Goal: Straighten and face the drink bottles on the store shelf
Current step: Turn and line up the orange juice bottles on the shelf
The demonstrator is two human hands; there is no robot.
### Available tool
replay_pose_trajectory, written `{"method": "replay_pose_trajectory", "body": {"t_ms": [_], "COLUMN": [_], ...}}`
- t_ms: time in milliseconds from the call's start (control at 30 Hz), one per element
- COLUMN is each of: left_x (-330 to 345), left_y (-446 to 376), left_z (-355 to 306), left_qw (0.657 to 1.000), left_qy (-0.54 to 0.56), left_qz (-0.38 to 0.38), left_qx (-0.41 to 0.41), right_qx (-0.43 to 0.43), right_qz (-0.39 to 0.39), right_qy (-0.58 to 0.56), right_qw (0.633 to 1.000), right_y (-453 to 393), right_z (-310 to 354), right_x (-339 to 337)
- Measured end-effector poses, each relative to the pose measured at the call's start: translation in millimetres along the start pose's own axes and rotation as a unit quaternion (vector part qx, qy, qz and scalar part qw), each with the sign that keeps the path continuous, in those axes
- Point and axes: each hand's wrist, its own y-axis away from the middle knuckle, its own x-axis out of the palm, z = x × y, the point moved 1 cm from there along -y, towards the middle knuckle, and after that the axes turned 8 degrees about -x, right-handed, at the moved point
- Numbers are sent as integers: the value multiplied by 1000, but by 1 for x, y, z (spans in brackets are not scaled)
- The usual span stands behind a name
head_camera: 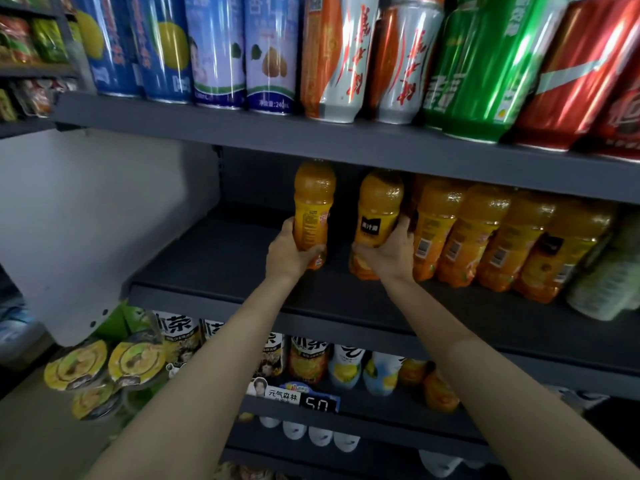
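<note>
head view: left hand [287, 252] curled round left bottle [312, 206], upright, text panel outward, on middle shelf [214, 258]. right hand [391, 252] gripping right bottle [377, 209], black logo outward, leaning slightly left, just right of left bottle, a gap between. row of orange bottles [485, 233] further right of left bottle, barcodes outward. cans [346, 57] on upper shelf above left bottle. tea bottles [308, 358] on shelf below.
</note>
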Motion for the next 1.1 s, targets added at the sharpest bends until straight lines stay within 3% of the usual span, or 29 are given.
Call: {"method": "replay_pose_trajectory", "body": {"t_ms": [67, 133, 167, 233, 333, 400, 467, 533, 600, 700, 800, 867, 933, 967, 1033, 1100], "left_x": [1, -2, -4, -9, -21, -31, -37, -38, -37, -35, -37, -43, -50, -53, -58, -57], "left_y": [12, 32, 42, 54, 65, 75, 84, 91, 96, 105, 108, 108, 106, 106, 111, 117], "left_z": [1, 0, -2, -7, -13, -14, -13, -16, -15, -13, -12, -16, -20, -21, -21, -23], "left_qw": [997, 983, 975, 974, 975, 921, 883, 929, 983, 976, 964, 972, 974, 960, 895, 859], "left_qy": [-15, -21, -13, -4, 51, 169, 235, 173, 21, -64, -69, -51, 0, 59, 187, 227], "left_qz": [-61, -145, -146, -51, 199, 349, 397, 325, 167, 38, 39, 94, 198, 271, 395, 445], "left_qx": [32, 115, 165, 219, 85, -46, -93, -42, 68, 206, 255, 210, 105, 33, -88, -111], "right_qx": [-9, 2, 9, 31, 64, 73, 73, 94, 163, 238, 240, 209, 169, 146, 100, 72], "right_qz": [27, 52, 68, 118, 195, 241, 261, 237, 171, 99, 68, 61, 71, 83, 110, 128], "right_qy": [-8, -57, -93, -183, -330, -396, -400, -392, -429, -503, -531, -535, -533, -536, -545, -552], "right_qw": [1000, 997, 993, 976, 922, 883, 875, 884, 872, 825, 810, 816, 826, 827, 825, 821], "right_y": [7, 15, 19, 30, 50, 60, 66, 67, 68, 79, 91, 95, 97, 99, 102, 105], "right_z": [0, 3, 4, 11, 21, 27, 32, 36, 38, 38, 33, 30, 31, 31, 32, 34], "right_x": [-6, -13, -18, -28, -44, -54, -65, -75, -82, -83, -82, -86, -94, -97, -103, -107]}}
